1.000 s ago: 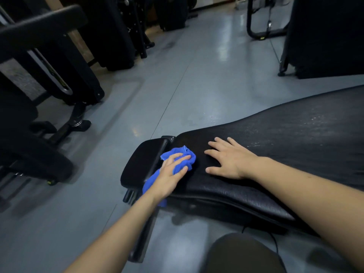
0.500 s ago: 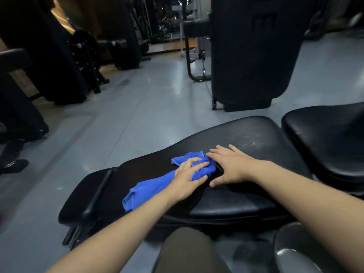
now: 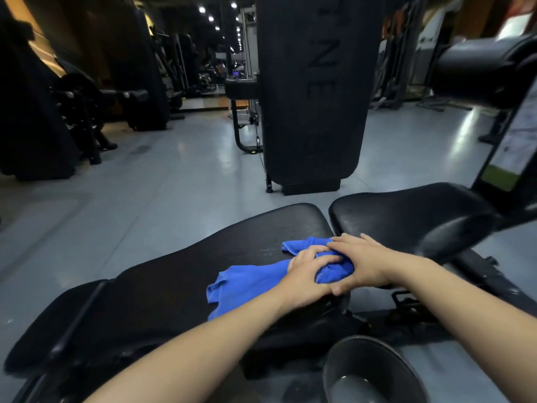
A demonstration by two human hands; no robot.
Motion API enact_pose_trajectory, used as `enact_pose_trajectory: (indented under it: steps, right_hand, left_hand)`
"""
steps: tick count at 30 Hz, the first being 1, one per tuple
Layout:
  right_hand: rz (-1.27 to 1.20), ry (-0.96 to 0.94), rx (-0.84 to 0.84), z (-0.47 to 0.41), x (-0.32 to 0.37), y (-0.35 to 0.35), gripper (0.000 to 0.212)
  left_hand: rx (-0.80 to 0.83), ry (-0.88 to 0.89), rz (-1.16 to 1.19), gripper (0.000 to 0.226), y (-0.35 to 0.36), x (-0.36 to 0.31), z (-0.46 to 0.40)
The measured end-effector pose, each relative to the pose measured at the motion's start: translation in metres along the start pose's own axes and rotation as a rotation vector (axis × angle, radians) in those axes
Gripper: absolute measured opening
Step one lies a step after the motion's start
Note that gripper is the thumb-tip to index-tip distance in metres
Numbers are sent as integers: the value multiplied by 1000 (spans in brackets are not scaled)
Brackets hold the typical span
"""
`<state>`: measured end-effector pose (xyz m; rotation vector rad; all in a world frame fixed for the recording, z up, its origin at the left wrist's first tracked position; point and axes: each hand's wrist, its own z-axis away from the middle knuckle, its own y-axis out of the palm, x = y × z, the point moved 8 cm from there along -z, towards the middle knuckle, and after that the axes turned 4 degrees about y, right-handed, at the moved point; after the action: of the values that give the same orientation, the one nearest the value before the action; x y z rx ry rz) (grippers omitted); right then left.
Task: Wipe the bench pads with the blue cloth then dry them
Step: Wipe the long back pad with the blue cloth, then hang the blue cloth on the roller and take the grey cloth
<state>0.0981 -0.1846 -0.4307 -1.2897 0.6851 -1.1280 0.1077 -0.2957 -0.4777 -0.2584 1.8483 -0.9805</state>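
Observation:
The blue cloth (image 3: 247,283) lies bunched on the long black bench pad (image 3: 189,274), near the pad's right end. My left hand (image 3: 305,274) grips the bunched part with curled fingers. My right hand (image 3: 363,263) lies against the same bunch from the right, fingers over the cloth and thumb under it. A loose tail of the cloth trails left over the pad. The black seat pad (image 3: 406,216) sits just to the right, across a narrow gap.
A tall black machine column (image 3: 311,91) stands on the grey floor just beyond the bench. A black roller pad (image 3: 479,71) on a frame rises at the right. Dark gym machines (image 3: 72,117) line the left side. A round dark object (image 3: 369,373) sits below my arms.
My left hand has dragged the cloth rightward along the long pad to its right end. My right hand went from flat on the pad to closing on the cloth. The view has swung right and up.

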Motion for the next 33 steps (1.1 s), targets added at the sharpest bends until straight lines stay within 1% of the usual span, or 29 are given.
enact_pose_trajectory:
  steps: [3, 5, 6, 8, 10, 12, 14, 16, 18, 20, 21, 23, 26, 29, 33]
  right_hand:
    - [-68, -2, -16, 4, 4, -1, 104]
    - [-91, -3, -36, 2, 10, -3, 100]
    - [-81, -5, -46, -1, 13, -2, 97]
    - [-43, 6, -49, -6, 17, 0, 95]
    - [-43, 36, -33, -10, 19, 1, 99]
    - [-69, 62, -15, -12, 21, 0, 106]
    - [-74, 76, -7, -13, 24, 0, 110]
    - [-90, 74, 3, -15, 28, 3, 109]
    - [-78, 76, 17, -16, 33, 9, 106]
    - [-29, 89, 10, -17, 37, 14, 101]
    - [-13, 96, -1, -17, 38, 16, 98]
    - [3, 108, -20, -16, 42, 19, 90]
    - [-1, 110, -57, -14, 48, 22, 79]
    - [-52, 100, -95, -10, 52, 22, 68]
    - [-68, 76, -139, 3, 46, 0, 59]
  left_hand:
    - [62, 89, 39, 65, -11, 0, 8]
    - [101, 141, 79, 67, -24, 5, 18]
    - [93, 167, 87, 67, -32, 7, 25]
    - [25, 179, 104, 62, -51, 18, 38]
    - [-79, 100, 52, 60, -72, 39, 50]
    - [-130, -88, -96, 67, -92, 74, 62]
    - [-99, -274, -175, 72, -106, 109, 75]
    - [-38, -352, -152, 72, -109, 130, 83]
    - [57, -354, -185, 68, -102, 137, 85]
    - [87, -348, -249, 64, -95, 137, 85]
    - [75, -351, -272, 59, -94, 136, 84]
    - [45, -353, -298, 41, -93, 133, 81]
    - [43, -370, -270, 22, -98, 130, 79]
    - [35, -333, -311, 15, -113, 118, 75]
    - [-54, -284, -311, 12, -152, 90, 65]
